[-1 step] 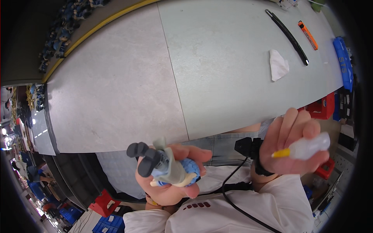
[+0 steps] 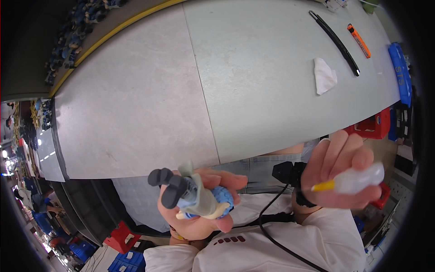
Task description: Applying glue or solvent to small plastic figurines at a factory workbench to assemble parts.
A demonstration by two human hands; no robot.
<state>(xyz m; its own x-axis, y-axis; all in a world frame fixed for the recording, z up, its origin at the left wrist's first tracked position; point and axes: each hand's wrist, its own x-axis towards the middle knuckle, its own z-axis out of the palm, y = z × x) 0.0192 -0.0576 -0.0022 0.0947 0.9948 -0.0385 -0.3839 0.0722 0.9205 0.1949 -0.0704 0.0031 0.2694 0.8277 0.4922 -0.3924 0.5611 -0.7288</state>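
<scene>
My left hand is closed around a small toy figurine, held in front of my body near the table's near edge. The figurine lies tilted, its dark grey shoes toward the left; a grey-green coat and a textured blue part show, while my fingers hide some of it. Off to the right, my right hand holds a small translucent white squeeze bottle with a yellow pointed tip. That tip points left, toward the figurine, with a wide gap between them. The bottle is slightly blurred.
On the table lie a crumpled white cloth or tissue, a black pen-like tool and an orange cutter-like tool. Many blue figurines stand beyond a yellow edge at far left. A black cable crosses my shirt.
</scene>
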